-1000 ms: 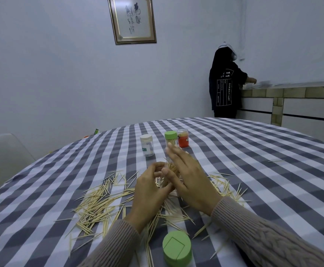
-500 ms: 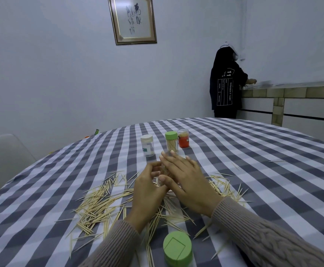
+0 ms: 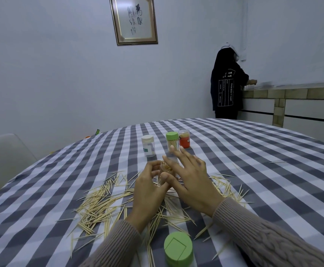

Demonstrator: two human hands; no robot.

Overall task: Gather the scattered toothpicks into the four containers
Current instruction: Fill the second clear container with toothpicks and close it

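Toothpicks [image 3: 107, 201] lie mostly loose on the checked counter [image 3: 273, 170], in one thick drift at about 8 o'clock from the hands, a thinner spray at 3 o'clock and more strewn toward 6 o'clock; a bundle already stands in the clear open container [image 3: 167, 167] between the hands. The left hand [image 3: 149, 191] curls round that container's side, thumb and fingers wrapped on it, and the right hand [image 3: 191, 182] hangs over its mouth with fingers spread and straight, thumb near the rim; whether it pinches any sticks I cannot tell. The main risk, as I judge it, sits right here: the container is narrow and light, so a push from the right palm could tip it and spill what has been gathered, or splay the points so further sticks will not seat. Sticks under both wrists could be swept along by the sleeves. At 12 o'clock stand the white-capped jar [image 3: 148, 145], the green-capped jar [image 3: 172, 142] and the orange jar [image 3: 184, 138], close enough that a forward reach might knock one. At 6 o'clock the loose green lid [image 3: 178, 249] sits near the edge, where an elbow could send it off.
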